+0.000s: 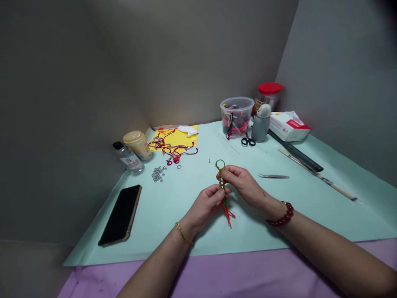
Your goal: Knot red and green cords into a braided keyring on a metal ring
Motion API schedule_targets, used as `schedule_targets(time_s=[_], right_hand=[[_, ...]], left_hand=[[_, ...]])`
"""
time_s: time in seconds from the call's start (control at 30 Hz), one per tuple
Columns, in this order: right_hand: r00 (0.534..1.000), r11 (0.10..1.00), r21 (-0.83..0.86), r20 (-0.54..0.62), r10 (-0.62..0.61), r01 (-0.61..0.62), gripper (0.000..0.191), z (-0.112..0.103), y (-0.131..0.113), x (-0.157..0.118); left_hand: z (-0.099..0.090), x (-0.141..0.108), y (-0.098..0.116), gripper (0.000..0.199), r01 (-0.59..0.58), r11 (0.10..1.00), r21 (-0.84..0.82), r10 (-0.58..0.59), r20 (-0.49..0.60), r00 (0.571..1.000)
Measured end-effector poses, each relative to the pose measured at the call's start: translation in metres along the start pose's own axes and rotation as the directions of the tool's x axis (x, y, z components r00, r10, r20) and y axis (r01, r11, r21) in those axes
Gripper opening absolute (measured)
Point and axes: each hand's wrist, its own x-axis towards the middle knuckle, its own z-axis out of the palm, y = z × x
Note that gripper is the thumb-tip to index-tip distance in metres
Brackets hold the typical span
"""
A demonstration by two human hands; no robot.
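Between my two hands is a braided cord strap [221,179] in orange and green, with small pale metallic pieces along its middle. A green loop tops it, and a red-orange tassel end hangs below. My left hand [211,203] pinches its lower part between thumb and fingers. Higher up, just under the loop, my right hand [240,182] grips it with closed fingertips. Parts of the strap are hidden behind the fingers. Beyond the loop lies a tiny metal piece [209,160]. To the right of my right hand rest tweezers [274,176].
Left side: a phone [120,215], metal rings [159,174], a bottle [132,160], a lidded cup [138,145] and tangled cords [173,147] on yellow paper. Back: a tub of cords [237,116], scissors [248,141], a grey bottle [261,126], tissues [290,127]. A wrapped stick [319,176] lies right.
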Motion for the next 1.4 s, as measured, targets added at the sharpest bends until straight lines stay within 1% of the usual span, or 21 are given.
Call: schedule_targets(time_s=[0.1,0.2,0.27,0.33,0.43,0.5,0.57,0.7,0.77,0.83,0.97,1.03,1.13,1.17,1.23,1.3,1.33,1.4], right_hand=[[1.000,0.999,-0.042,-0.029,-0.004,0.003,0.022,0.000,-0.001,0.000],[0.998,0.996,-0.090,-0.054,-0.008,0.003,0.020,0.001,-0.001,0.000],[0.997,0.991,-0.131,-0.071,-0.013,0.004,0.020,0.001,0.000,0.000],[0.996,0.985,-0.172,-0.080,-0.025,0.011,0.019,0.001,0.001,0.000],[0.997,0.982,-0.187,-0.068,-0.020,0.007,0.019,0.001,0.004,0.000],[0.998,0.983,-0.182,-0.062,-0.007,-0.004,0.021,0.001,0.005,0.000],[0.998,0.985,-0.172,-0.064,0.001,-0.013,0.022,0.002,0.005,-0.001],[0.998,0.990,-0.143,-0.064,0.004,-0.013,0.024,0.002,0.003,-0.001],[0.998,0.991,-0.135,-0.063,0.001,-0.010,0.026,0.003,0.001,-0.002],[0.998,0.992,-0.127,-0.066,0.015,-0.023,0.028,0.003,0.000,-0.002],[0.997,0.997,-0.054,-0.060,0.047,-0.050,0.031,0.004,0.002,-0.003],[0.997,0.997,-0.019,-0.028,0.078,-0.079,0.034,0.005,0.005,-0.004],[0.987,0.988,0.024,0.048,0.150,-0.151,0.046,0.004,0.008,-0.003],[0.985,0.986,0.039,0.053,0.162,-0.164,0.050,0.003,0.009,-0.002],[0.989,0.988,0.045,0.019,0.145,-0.145,0.057,0.001,0.009,-0.001],[0.995,0.995,-0.010,-0.022,0.100,-0.100,0.055,-0.001,0.008,0.001],[0.996,0.995,-0.048,-0.014,0.085,-0.086,0.049,-0.001,0.007,0.002],[0.995,0.992,-0.102,0.049,0.084,-0.079,0.033,-0.001,0.006,0.001]], left_hand=[[0.004,-0.002,0.002,0.029,-0.048,0.988,0.145,0.058,-0.068,0.996],[0.008,-0.004,0.005,0.027,-0.105,0.958,0.268,0.135,-0.097,0.986],[0.009,-0.005,0.006,0.026,-0.142,0.927,0.348,0.185,-0.093,0.978],[0.008,-0.006,0.006,0.026,-0.155,0.885,0.440,0.214,-0.086,0.973],[0.005,-0.007,0.005,0.028,-0.141,0.850,0.508,0.191,-0.048,0.980],[0.003,-0.007,0.005,0.028,-0.130,0.858,0.498,0.162,-0.021,0.987],[0.002,-0.008,0.006,0.026,-0.112,0.871,0.478,0.136,-0.017,0.991],[0.006,-0.008,0.009,0.023,-0.077,0.931,0.358,0.086,-0.008,0.996],[0.009,-0.007,0.009,0.023,-0.083,0.950,0.302,0.091,-0.012,0.996],[0.010,-0.007,0.008,0.023,-0.084,0.953,0.290,0.093,-0.016,0.996],[0.011,-0.007,0.008,0.022,-0.083,0.944,0.318,0.098,-0.032,0.995],[0.012,-0.007,0.008,0.022,-0.101,0.934,0.341,0.124,-0.044,0.991],[0.012,-0.008,0.008,0.021,-0.126,0.926,0.356,0.155,-0.054,0.986],[0.012,-0.008,0.008,0.021,-0.129,0.928,0.350,0.160,-0.060,0.985],[0.011,-0.008,0.007,0.021,-0.128,0.936,0.327,0.160,-0.074,0.984],[0.010,-0.007,0.006,0.022,-0.125,0.945,0.303,0.159,-0.090,0.983],[0.010,-0.007,0.006,0.023,-0.129,0.945,0.300,0.166,-0.101,0.981],[0.009,-0.006,0.004,0.025,-0.133,0.943,0.304,0.178,-0.125,0.976]])
